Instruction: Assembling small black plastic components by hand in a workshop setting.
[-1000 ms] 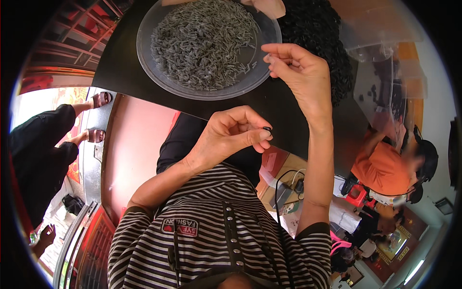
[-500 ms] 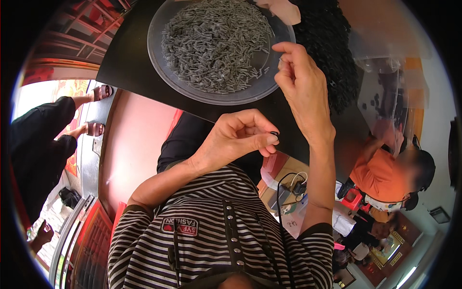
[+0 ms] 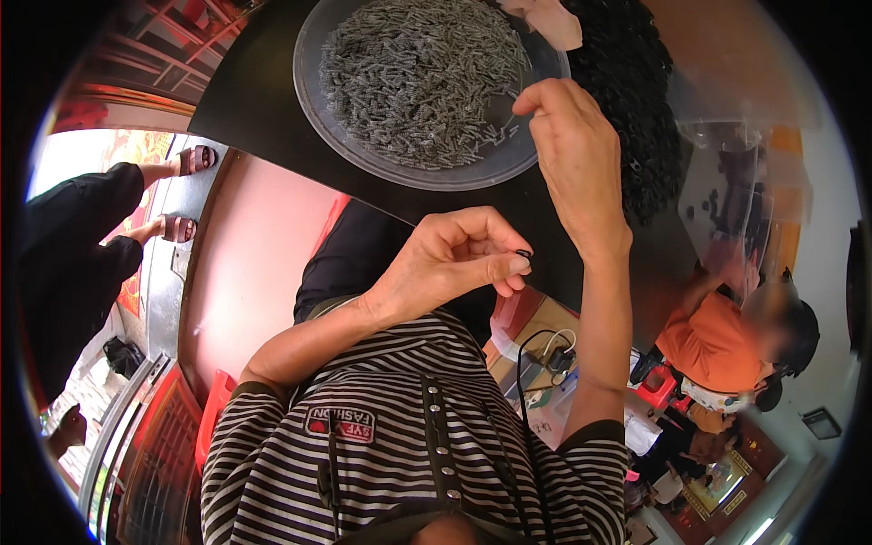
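Observation:
My left hand is closed over my lap in front of the table edge, pinching a small black part between thumb and fingertips. The part's shape is mostly covered. At the right side of a round clear plastic tray, my right hand has its bent index fingertip down by a few loose grey pieces. Its thumb is hidden, and anything it grips cannot be made out. A heap of tiny grey coil-like pieces, perhaps springs, fills most of the tray.
Black parts are piled right of the tray, beside a pale scrap. The dark table ends at my lap. A person in orange sits at the right; another person's dark-clothed legs show at the left.
My right hand has tipped its index finger down toward the loose pieces in the tray, its fingers drawing together. My left hand still pinches the black part. The whole view has shifted slightly.

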`<state>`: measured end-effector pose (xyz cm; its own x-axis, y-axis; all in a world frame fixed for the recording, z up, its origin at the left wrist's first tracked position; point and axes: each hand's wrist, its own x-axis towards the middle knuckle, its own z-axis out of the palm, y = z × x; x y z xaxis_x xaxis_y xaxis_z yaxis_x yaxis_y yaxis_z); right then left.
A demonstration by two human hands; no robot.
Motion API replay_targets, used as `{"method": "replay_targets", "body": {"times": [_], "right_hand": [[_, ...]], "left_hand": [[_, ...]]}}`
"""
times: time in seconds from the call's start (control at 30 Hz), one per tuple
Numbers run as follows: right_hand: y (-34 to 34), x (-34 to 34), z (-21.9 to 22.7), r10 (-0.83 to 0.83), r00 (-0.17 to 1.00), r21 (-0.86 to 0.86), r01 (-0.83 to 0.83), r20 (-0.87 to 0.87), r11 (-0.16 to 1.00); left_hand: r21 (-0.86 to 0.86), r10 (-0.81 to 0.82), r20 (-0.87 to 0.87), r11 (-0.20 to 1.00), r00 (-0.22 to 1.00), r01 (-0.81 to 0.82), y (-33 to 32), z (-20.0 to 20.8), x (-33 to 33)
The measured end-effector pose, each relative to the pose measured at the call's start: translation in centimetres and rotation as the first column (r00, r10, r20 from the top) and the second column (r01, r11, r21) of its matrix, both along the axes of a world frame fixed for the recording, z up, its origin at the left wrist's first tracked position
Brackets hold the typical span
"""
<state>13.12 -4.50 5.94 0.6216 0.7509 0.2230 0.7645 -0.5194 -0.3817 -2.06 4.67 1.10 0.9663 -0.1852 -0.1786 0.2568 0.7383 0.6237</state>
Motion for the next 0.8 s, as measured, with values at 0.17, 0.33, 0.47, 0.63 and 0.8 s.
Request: {"method": "replay_targets", "body": {"times": [0.17, 0.33, 0.47, 0.63, 0.8], "right_hand": [[-0.3, 0.2, -0.2, -0.004, 1.0, 0.052, 0.005, -0.029, 0.999], [-1.1, -0.7, 0.7, -0.035, 0.77, 0.312, 0.299, -0.637, 0.902], [-3.1, -1.6, 1.4, 0.045, 0.663, 0.37, 0.359, -0.748, 0.857], [-6.8, -4.5, 1.4, 0.089, 0.62, 0.464, 0.476, -0.78, 0.747], [-9.2, -6.8, 0.0, 0.129, 0.453, 0.428, 0.656, -0.882, 0.622]], "left_hand": [[0.012, -0.02, -0.011, 1.0, 1.0, 0.02, -0.4, 0.1, 0.1], [0.044, -0.009, -0.033, 0.999, 0.999, 0.01, -0.3, 0.4, 0.0], [0.074, 0.066, 0.018, 0.995, 0.998, -0.067, -0.6, 0.9, 0.5], [0.062, 0.118, 0.017, 0.991, 0.993, -0.119, -1.7, 1.6, 1.1], [0.106, 0.139, 0.019, 0.984, 0.99, -0.14, -3.0, 1.1, 1.6]]}}
